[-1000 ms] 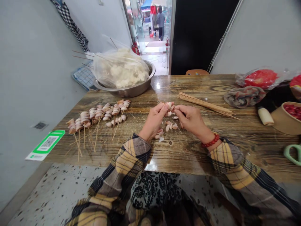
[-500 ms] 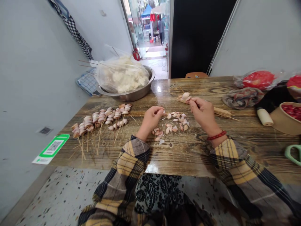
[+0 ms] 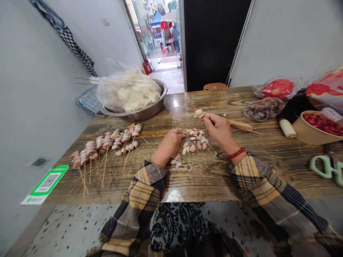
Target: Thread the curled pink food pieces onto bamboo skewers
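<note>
My left hand rests at the left edge of loose garlic cloves on the wooden table, its fingers curled together and pointing down. What those fingertips pinch, if anything, is hidden. My right hand, with a red bead bracelet at the wrist, pinches a garlic skewer: pale cloves show at the fingertips and a thin stick tip pokes out beyond them. Behind that hand lies a bundle of bamboo skewers. Finished-looking garlic skewers lie side by side at the left, sticks toward me.
A metal basin holding a plastic bag of pale food stands at the back left. At the right are a crumpled cloth, a tub of red pieces and green-handled scissors. A QR-code card hangs at the left edge.
The view has shifted, so most things sit further left. My left fingers have lowered and curled in toward the cloves. My right hand still holds the garlic skewer.
</note>
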### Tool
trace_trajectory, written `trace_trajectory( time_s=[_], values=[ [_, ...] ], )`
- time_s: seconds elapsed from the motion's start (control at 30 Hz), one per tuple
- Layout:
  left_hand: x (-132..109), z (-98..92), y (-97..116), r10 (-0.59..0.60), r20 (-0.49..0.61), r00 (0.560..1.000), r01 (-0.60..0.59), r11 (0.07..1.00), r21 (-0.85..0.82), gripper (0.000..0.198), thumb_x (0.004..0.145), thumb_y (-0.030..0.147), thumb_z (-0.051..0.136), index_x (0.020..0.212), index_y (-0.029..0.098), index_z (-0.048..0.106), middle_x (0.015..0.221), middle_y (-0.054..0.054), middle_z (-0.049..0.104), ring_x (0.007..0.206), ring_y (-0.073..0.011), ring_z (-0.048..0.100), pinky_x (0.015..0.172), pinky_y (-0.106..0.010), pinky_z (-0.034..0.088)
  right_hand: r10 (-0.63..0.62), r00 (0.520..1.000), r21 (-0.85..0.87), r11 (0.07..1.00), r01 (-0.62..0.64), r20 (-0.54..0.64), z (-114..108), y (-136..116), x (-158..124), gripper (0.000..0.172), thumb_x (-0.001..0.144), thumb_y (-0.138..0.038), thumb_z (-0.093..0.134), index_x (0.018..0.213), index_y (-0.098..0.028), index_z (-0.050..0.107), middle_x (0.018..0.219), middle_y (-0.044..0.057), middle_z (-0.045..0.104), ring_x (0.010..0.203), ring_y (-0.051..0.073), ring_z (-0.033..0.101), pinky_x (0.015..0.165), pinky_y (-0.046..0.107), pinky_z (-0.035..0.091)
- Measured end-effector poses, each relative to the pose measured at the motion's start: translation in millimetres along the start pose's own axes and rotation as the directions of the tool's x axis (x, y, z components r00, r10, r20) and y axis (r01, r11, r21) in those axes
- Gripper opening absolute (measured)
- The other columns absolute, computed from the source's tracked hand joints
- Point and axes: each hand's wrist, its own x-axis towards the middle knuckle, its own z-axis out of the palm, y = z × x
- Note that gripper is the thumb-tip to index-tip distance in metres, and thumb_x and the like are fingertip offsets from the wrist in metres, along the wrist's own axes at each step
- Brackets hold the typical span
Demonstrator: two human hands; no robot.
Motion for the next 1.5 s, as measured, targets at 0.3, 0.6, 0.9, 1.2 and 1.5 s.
trace_trajectory(
  time_s=[0.3, 0.6, 0.9, 1.2, 1.5],
  values=[
    [-3.8, -15.9, -1.7, -0.107, 0.028, 0.994, 0.109, 0.993, -0.047, 0.019, 0.082, 0.013, 0.053, 0.09, 0.016, 0.07, 0.092, -0.009, 0.057, 0.089, -0.0199, 0.054, 0.084, -0.035, 0.046, 0.001, 1.0, 0.008, 1.0, -0.001, -0.002, -1.0, -2.7, 1.1, 0.024, 0.088, -0.03, 0.048, 0.082, -0.019, 0.068, 0.068, 0.002, 0.065, 0.067, 0.018, 0.06, 0.059, 0.025, 0.041],
    [-7.7, -12.1, -8.6, -0.167, 0.008, 0.986, 0.167, 0.986, 0.0, 0.016, 0.084, 0.018, 0.053, 0.093, 0.015, 0.066, 0.089, -0.007, 0.055, 0.084, -0.0189, 0.053, 0.08, -0.033, 0.045, -0.003, 1.0, 0.025, 1.0, 0.003, 0.008, -1.8, -5.0, 0.2, 0.025, 0.088, -0.03, 0.048, 0.083, -0.018, 0.069, 0.068, 0.003, 0.065, 0.07, 0.019, 0.061, 0.062, 0.027, 0.042],
    [-9.6, -12.8, -9.1, -0.272, 0.011, 0.962, 0.272, 0.962, -0.019, 0.01, 0.078, 0.02, 0.059, 0.086, 0.016, 0.063, 0.078, -0.003, 0.054, 0.072, -0.0161, 0.05, 0.07, -0.03, 0.042, -0.022, 1.0, 0.024, 0.999, 0.022, 0.007, -0.6, -5.1, -1.0, 0.023, 0.088, -0.029, 0.05, 0.081, -0.017, 0.068, 0.069, 0.002, 0.066, 0.068, 0.018, 0.061, 0.063, 0.026, 0.042],
    [-7.8, -13.1, -1.9, -0.325, 0.084, 0.942, 0.334, 0.934, -0.126, 0.01, 0.068, 0.01, 0.058, 0.075, 0.016, 0.057, 0.072, 0.0, 0.052, 0.066, -0.0139, 0.045, 0.061, -0.026, 0.035, -0.061, 0.998, -0.008, 0.998, 0.061, 0.02, 1.3, -5.3, -2.1, 0.026, 0.089, -0.03, 0.049, 0.081, -0.016, 0.069, 0.075, 0.004, 0.069, 0.069, 0.018, 0.061, 0.065, 0.027, 0.042],
    [-5.2, -10.8, 2.0, -0.352, -0.08, 0.933, 0.316, 0.903, -0.291, 0.024, 0.066, 0.007, 0.058, 0.088, 0.015, 0.066, 0.07, 0.001, 0.056, 0.064, -0.0129, 0.049, 0.063, -0.027, 0.038, -0.049, 0.998, 0.012, 0.999, 0.049, 0.033, 4.6, -2.3, -4.6, 0.026, 0.089, -0.029, 0.048, 0.084, -0.016, 0.07, 0.079, 0.004, 0.071, 0.071, 0.018, 0.064, 0.064, 0.026, 0.044]
  ],
)
